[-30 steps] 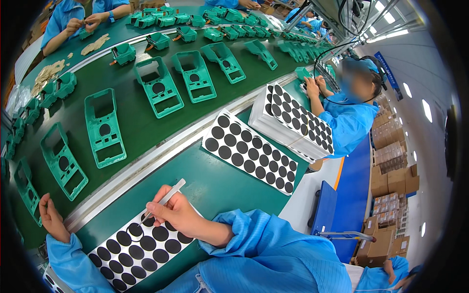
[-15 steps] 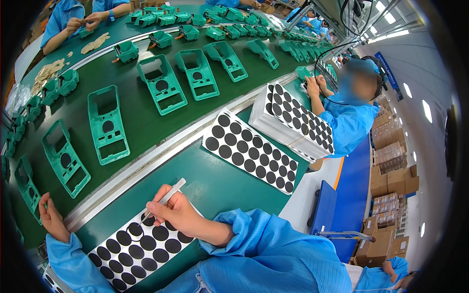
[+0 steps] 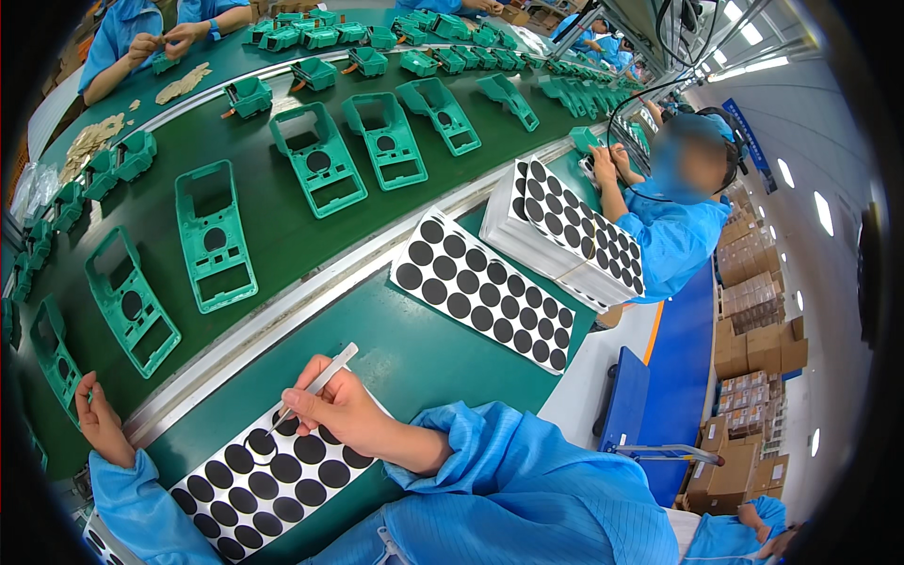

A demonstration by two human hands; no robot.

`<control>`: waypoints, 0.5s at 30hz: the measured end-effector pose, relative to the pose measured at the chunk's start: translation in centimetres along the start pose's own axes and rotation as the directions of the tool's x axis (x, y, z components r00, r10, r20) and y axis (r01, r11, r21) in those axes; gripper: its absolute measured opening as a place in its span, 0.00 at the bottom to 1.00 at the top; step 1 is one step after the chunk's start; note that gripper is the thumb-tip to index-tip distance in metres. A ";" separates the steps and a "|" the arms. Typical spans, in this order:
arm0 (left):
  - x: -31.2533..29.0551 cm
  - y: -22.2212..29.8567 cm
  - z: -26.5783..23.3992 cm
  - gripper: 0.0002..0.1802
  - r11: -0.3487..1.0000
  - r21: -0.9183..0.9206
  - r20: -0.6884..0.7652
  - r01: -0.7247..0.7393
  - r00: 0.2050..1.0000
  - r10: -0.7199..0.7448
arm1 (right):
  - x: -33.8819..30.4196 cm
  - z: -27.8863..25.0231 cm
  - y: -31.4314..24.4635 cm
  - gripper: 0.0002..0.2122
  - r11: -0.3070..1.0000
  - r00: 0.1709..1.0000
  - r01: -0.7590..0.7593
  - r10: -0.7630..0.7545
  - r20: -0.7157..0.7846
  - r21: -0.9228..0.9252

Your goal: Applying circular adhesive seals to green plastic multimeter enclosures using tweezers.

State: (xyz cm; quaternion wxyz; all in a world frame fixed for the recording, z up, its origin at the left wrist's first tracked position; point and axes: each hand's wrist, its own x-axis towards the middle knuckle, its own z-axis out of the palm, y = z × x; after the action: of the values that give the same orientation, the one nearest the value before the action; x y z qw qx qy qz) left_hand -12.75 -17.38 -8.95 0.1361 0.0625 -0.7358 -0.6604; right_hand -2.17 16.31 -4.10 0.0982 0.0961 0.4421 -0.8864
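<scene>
Across the lower head view, the right hand [image 3: 337, 407] pinches tweezers [image 3: 331, 371] at a black dot [image 3: 259, 443] on the near dotted sheet [image 3: 276, 490]; the left hand [image 3: 104, 428], well apart and holding nothing visible, is beside a green frame [image 3: 54, 356] at the belt's rail [image 3: 207, 372]. A slipping tip could crease the dot; a drifting left sleeve [image 3: 151, 513] could shift the sheet. Bare bench [image 3: 414, 381] lies open toward the second sheet [image 3: 485, 297].

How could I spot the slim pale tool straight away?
Beside the dark green conveyor is a green workbench; on its near part lies a white sheet of black discs. Above that sheet, the right hand holds the slim pale tool. Unlike the flat round discs beneath, it is long and narrow.
</scene>
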 end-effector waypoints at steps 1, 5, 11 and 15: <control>0.0 0.1 0.1 0.12 1.000 0.000 0.001 0.001 1.000 -0.001 | 0.0 0.0 0.0 0.07 1.000 1.000 -0.001 0.001 0.001 -0.001; 0.2 -0.6 -0.2 0.12 1.000 0.002 -0.001 -0.001 1.000 0.001 | 0.2 0.0 0.2 0.07 1.000 1.000 0.005 -0.005 0.006 0.003; 0.1 -0.6 -0.1 0.11 1.000 0.004 -0.008 -0.002 1.000 0.002 | 0.2 0.2 0.2 0.07 1.000 1.000 -0.013 0.013 -0.004 -0.015; 0.3 -0.9 -0.1 0.11 1.000 0.004 -0.042 -0.023 0.999 0.023 | 0.3 0.3 0.4 0.07 1.000 1.000 -0.012 0.012 -0.012 -0.023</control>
State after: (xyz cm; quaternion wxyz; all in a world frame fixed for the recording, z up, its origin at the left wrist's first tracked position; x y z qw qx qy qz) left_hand -13.07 -17.62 -9.83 0.1591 0.0681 -0.7346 -0.6560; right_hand -2.39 15.86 -4.29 0.1019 0.1028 0.4522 -0.8801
